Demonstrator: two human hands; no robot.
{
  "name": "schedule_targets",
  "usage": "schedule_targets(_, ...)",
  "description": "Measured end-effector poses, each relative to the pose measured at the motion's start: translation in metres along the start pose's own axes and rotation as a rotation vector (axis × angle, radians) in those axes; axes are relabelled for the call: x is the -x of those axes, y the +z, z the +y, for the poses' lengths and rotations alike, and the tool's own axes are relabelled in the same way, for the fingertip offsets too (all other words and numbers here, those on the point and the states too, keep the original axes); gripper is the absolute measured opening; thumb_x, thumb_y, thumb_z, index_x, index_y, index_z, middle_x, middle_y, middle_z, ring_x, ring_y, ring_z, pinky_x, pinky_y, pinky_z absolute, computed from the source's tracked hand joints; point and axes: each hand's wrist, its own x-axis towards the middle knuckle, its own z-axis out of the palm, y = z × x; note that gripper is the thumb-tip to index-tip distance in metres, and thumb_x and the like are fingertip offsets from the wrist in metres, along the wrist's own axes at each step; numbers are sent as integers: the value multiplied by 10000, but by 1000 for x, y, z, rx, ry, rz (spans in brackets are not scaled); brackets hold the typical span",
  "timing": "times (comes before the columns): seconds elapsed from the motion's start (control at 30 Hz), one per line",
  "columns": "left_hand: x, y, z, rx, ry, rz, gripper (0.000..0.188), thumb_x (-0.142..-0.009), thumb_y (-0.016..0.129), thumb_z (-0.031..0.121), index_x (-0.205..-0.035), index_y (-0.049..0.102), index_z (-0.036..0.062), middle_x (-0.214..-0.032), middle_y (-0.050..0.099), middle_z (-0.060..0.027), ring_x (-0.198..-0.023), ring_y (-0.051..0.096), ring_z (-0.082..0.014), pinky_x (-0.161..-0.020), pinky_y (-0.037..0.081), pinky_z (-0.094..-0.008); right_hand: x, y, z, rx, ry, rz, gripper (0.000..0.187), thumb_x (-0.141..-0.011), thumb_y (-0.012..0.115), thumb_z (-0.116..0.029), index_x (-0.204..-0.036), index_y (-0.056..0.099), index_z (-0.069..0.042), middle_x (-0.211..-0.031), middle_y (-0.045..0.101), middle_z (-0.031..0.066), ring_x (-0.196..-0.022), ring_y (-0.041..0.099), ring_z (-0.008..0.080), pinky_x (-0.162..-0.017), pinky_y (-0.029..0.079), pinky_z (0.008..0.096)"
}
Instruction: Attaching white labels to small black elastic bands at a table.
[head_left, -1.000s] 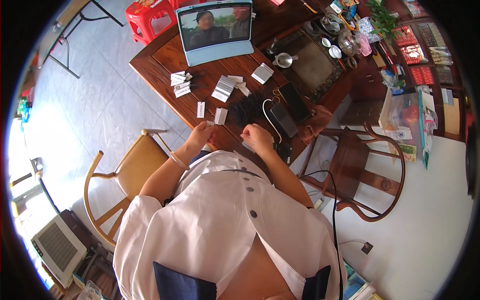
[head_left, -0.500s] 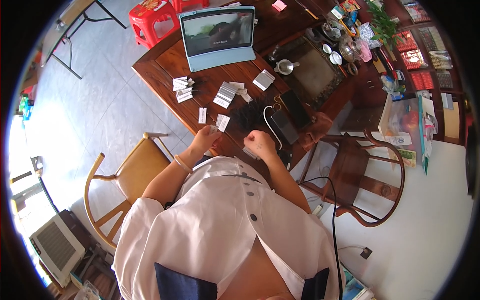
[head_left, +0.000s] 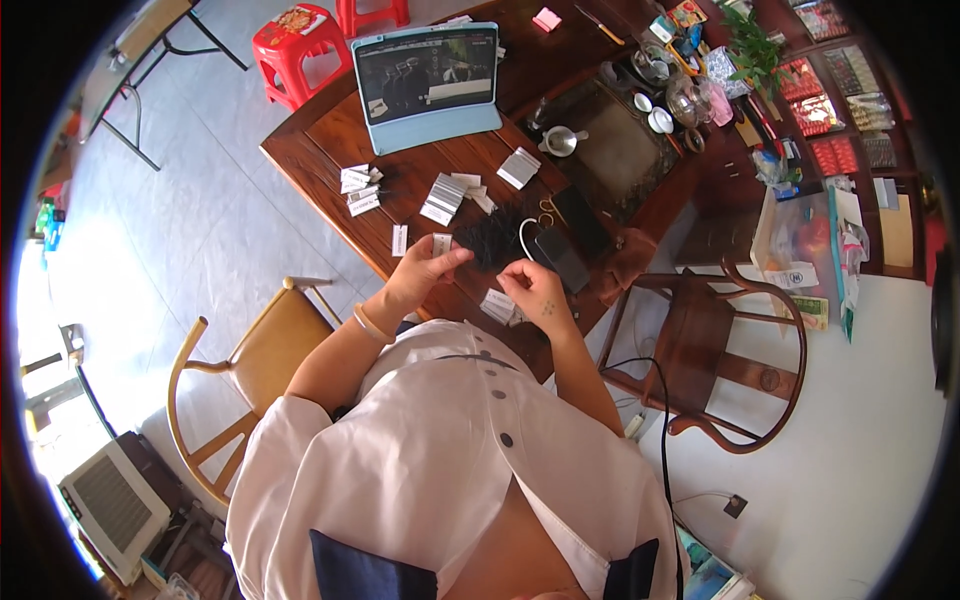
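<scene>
Fingers of the left hand [head_left: 418, 272] pinch a small white card [head_left: 441, 244] at the near edge of a dark wooden table [head_left: 330, 150], holding it just above the tabletop. Close beside it, the right hand [head_left: 535, 290] is curled with fingertips drawn together, apparently on something thin and dark; the view is too small to say what it grips. Between and just beyond the two hands lies a black mat [head_left: 490, 238], with a dark phone [head_left: 562, 258] and a white cable [head_left: 526, 232] at its right side. More white cards lie in small stacks [head_left: 441, 198] farther across the table, and another cluster [head_left: 358, 186] sits toward its left edge. Behind them stands a tablet in a light blue case [head_left: 428, 84], its screen lit. A tea tray [head_left: 610, 150] with cups occupies the table's right end. A wooden armchair [head_left: 725, 350] stands to the person's right, a tan chair [head_left: 255, 360] to the left.
</scene>
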Motion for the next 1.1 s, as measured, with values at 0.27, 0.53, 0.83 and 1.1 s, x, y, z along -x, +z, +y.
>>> schedule_targets(0.27, 4, 1, 1, -277, 79, 77, 355, -745, 770, 58, -989, 515, 25, -931, 614, -48, -860, 594, -109, -772, 495, -239, 11, 2, -22, 370, -227, 96, 111, -727, 708, -121, -750, 612, -70, -688, 619, 52, -585, 609, 210, -536, 465, 308)
schedule_targets(0.53, 12, 4, 6, -374, 91, 99, 318, -729, 794, 138, -903, 549, 32, -834, 614, -15, -740, 565, -93, -671, 480, -238, 15, 2, -27, 445, -325, 163, 129, -699, 715, -95, -722, 589, -83, -654, 593, 39, -571, 599, 216, -517, 456, 320)
schedule_targets(0.83, 18, -3, 14, -676, 87, 91, 307, -697, 811, 175, -837, 570, 46, -757, 604, -20, -678, 545, -110, -630, 469, -270, 21, -8, -14, 557, -351, 132, 140, -679, 720, -93, -748, 598, -98, -716, 594, 31, -635, 603, 213, -607, 467, 340)
schedule_targets(1.1, 23, 23, 12, -692, 127, -10, 289, -704, 810, 178, -829, 591, 40, -773, 618, -35, -713, 570, -113, -642, 478, -283, 15, 26, -48, 305, -201, 13, 401, -714, 693, -50, -1091, 556, -58, -1047, 549, 116, -820, 600, 262, -670, 499, 345)
